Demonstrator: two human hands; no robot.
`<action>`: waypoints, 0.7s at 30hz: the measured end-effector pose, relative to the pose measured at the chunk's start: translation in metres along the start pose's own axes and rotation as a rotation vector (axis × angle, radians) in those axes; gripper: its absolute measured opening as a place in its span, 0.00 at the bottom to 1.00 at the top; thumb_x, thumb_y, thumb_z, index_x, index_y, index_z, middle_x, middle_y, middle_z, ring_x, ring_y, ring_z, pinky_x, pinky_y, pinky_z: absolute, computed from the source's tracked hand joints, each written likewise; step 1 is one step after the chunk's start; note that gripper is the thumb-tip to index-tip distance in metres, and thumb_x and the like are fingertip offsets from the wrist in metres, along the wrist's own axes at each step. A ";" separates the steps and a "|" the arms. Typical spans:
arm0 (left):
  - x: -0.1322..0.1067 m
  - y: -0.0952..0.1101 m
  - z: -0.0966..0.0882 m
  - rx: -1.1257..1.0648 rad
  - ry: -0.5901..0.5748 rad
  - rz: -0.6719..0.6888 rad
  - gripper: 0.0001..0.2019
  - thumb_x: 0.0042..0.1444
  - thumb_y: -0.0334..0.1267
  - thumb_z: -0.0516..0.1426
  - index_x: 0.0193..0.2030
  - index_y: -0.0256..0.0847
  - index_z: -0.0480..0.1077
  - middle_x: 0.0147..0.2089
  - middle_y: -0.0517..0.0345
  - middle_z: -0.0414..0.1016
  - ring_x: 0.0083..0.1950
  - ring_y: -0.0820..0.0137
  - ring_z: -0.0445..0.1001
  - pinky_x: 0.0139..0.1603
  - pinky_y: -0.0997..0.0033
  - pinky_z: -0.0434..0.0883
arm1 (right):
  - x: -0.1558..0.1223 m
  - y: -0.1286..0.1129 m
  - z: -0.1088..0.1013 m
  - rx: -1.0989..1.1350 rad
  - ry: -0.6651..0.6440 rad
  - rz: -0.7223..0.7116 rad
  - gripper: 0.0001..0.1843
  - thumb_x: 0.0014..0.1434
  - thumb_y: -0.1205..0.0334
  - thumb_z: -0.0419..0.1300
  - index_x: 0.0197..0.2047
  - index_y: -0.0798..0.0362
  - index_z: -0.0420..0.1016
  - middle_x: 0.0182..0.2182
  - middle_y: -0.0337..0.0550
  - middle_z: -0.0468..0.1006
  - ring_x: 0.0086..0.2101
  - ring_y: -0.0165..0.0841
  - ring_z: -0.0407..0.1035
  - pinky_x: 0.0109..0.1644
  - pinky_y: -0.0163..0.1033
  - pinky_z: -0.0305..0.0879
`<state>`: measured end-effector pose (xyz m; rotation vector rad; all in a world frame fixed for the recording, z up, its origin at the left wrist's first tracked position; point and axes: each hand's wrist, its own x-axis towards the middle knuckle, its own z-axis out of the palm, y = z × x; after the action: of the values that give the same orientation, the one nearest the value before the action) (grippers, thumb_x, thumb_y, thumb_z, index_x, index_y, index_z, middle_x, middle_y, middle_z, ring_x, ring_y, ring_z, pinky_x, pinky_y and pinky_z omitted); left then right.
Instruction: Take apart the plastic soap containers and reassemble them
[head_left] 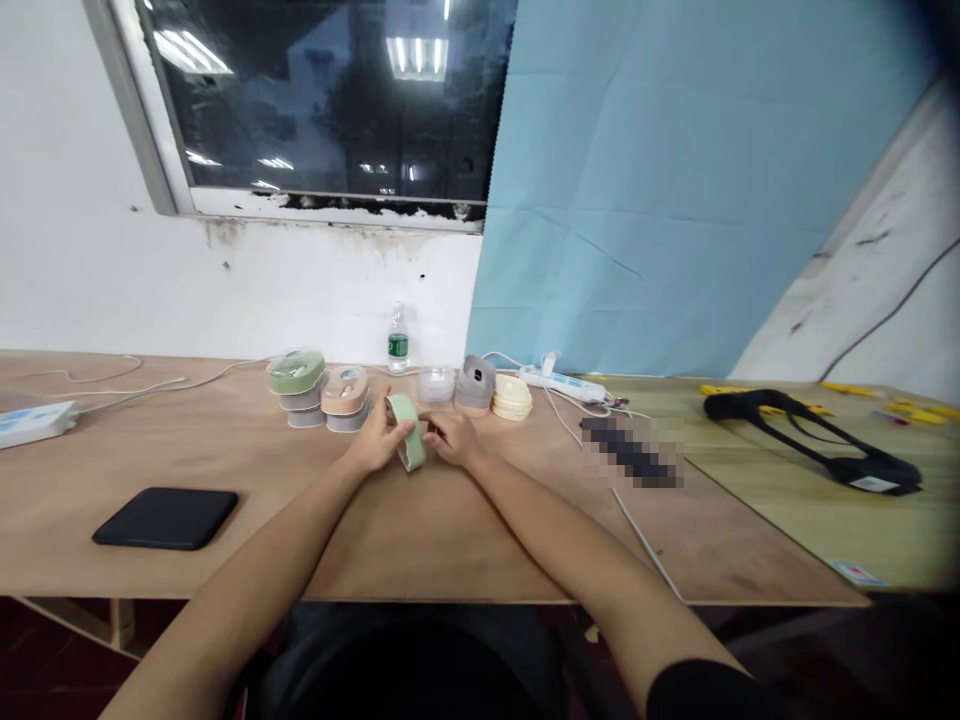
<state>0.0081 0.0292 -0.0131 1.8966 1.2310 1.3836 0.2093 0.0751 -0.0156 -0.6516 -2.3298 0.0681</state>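
Left hand (381, 438) grasps a pale green, band-shaped, seemingly plastic piece (406, 432), tilted, in front of me over the brown wooden surface (450, 540); right hand (453, 438), fingers bent, is at its right side; cannot tell if it grips. Status (est.): work under way; green piece in hand, not set down; done, approx.: round green-lidded container (296, 372) and peach-lidded container (346, 388), each on grey tiers, stand grouped at left; apart at right: clear plastic pieces (436, 385), grey container (475, 385), pale yellow stack (513, 398); no. of pieces left to handle: cannot tell. Labels: clear plastic bottle (397, 338) has a green label, text too small to read; black strap-like frame (814, 440) has a white label, illegible; no brand legible.
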 end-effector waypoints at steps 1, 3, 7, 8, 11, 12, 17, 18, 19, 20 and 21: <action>0.000 0.000 0.000 -0.006 0.004 -0.002 0.44 0.56 0.51 0.56 0.71 0.35 0.36 0.64 0.37 0.58 0.57 0.55 0.68 0.57 0.53 0.65 | 0.000 0.000 0.000 -0.010 -0.040 -0.026 0.34 0.60 0.35 0.44 0.50 0.55 0.72 0.34 0.46 0.78 0.34 0.34 0.71 0.40 0.36 0.61; 0.000 0.001 0.001 -0.020 0.008 -0.008 0.45 0.55 0.51 0.57 0.71 0.36 0.37 0.65 0.38 0.57 0.57 0.55 0.68 0.56 0.53 0.66 | 0.001 0.000 0.002 -0.039 -0.120 -0.053 0.34 0.56 0.32 0.48 0.45 0.54 0.73 0.33 0.46 0.78 0.34 0.35 0.71 0.39 0.36 0.61; -0.001 0.004 -0.002 -0.053 -0.024 -0.020 0.45 0.55 0.51 0.57 0.71 0.36 0.37 0.61 0.39 0.62 0.54 0.56 0.71 0.53 0.55 0.69 | 0.003 0.001 0.006 -0.041 -0.167 -0.053 0.32 0.58 0.33 0.47 0.39 0.54 0.74 0.33 0.45 0.78 0.32 0.34 0.70 0.36 0.35 0.59; -0.001 0.004 -0.003 -0.058 -0.033 -0.022 0.45 0.55 0.51 0.57 0.70 0.36 0.37 0.61 0.39 0.63 0.54 0.57 0.71 0.53 0.55 0.69 | 0.002 0.002 0.007 -0.032 -0.157 -0.054 0.32 0.59 0.34 0.46 0.39 0.54 0.74 0.32 0.45 0.78 0.32 0.33 0.69 0.36 0.34 0.59; 0.000 0.002 -0.005 -0.044 -0.022 -0.024 0.44 0.56 0.52 0.56 0.70 0.35 0.38 0.62 0.39 0.62 0.56 0.57 0.70 0.55 0.56 0.68 | 0.001 0.006 0.006 -0.032 -0.123 -0.028 0.29 0.61 0.38 0.45 0.39 0.54 0.74 0.32 0.44 0.78 0.32 0.33 0.69 0.37 0.34 0.59; 0.001 0.000 -0.005 -0.033 -0.012 -0.027 0.43 0.56 0.52 0.56 0.70 0.35 0.39 0.63 0.39 0.61 0.57 0.56 0.69 0.56 0.56 0.67 | 0.000 0.007 0.006 -0.041 -0.111 -0.001 0.28 0.62 0.40 0.45 0.39 0.54 0.74 0.32 0.44 0.78 0.33 0.33 0.69 0.38 0.35 0.59; 0.004 -0.009 -0.007 -0.003 0.070 -0.072 0.40 0.57 0.54 0.53 0.70 0.37 0.42 0.65 0.40 0.58 0.56 0.55 0.69 0.56 0.53 0.66 | 0.001 0.013 0.002 -0.100 0.094 0.259 0.22 0.67 0.51 0.42 0.48 0.53 0.73 0.38 0.45 0.79 0.40 0.35 0.71 0.43 0.36 0.62; 0.004 -0.010 -0.007 -0.003 0.082 -0.082 0.40 0.57 0.54 0.54 0.70 0.37 0.42 0.65 0.40 0.59 0.55 0.55 0.70 0.56 0.53 0.66 | 0.001 0.013 0.001 -0.107 0.140 0.302 0.21 0.67 0.52 0.42 0.51 0.52 0.71 0.41 0.45 0.79 0.41 0.35 0.71 0.45 0.36 0.62; 0.003 -0.010 -0.007 -0.004 0.085 -0.088 0.40 0.57 0.54 0.54 0.70 0.37 0.43 0.64 0.40 0.61 0.54 0.55 0.71 0.55 0.53 0.66 | 0.002 0.014 0.001 -0.111 0.170 0.328 0.21 0.67 0.53 0.43 0.54 0.51 0.69 0.43 0.45 0.78 0.43 0.36 0.71 0.46 0.37 0.62; 0.003 -0.009 -0.007 -0.003 0.080 -0.091 0.40 0.57 0.54 0.54 0.70 0.37 0.43 0.63 0.40 0.63 0.53 0.56 0.72 0.55 0.53 0.66 | 0.002 0.014 0.002 -0.113 0.181 0.333 0.21 0.67 0.54 0.42 0.55 0.51 0.68 0.45 0.45 0.78 0.44 0.36 0.71 0.47 0.37 0.62; 0.003 -0.008 -0.006 0.000 0.070 -0.089 0.41 0.57 0.54 0.54 0.70 0.36 0.42 0.61 0.41 0.64 0.52 0.56 0.72 0.55 0.53 0.66 | 0.002 0.014 0.002 -0.113 0.177 0.322 0.21 0.67 0.55 0.42 0.55 0.51 0.68 0.46 0.45 0.77 0.44 0.36 0.71 0.48 0.38 0.62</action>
<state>-0.0004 0.0346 -0.0158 1.7846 1.3322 1.4138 0.2129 0.0886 -0.0190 -1.0423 -2.0523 0.0246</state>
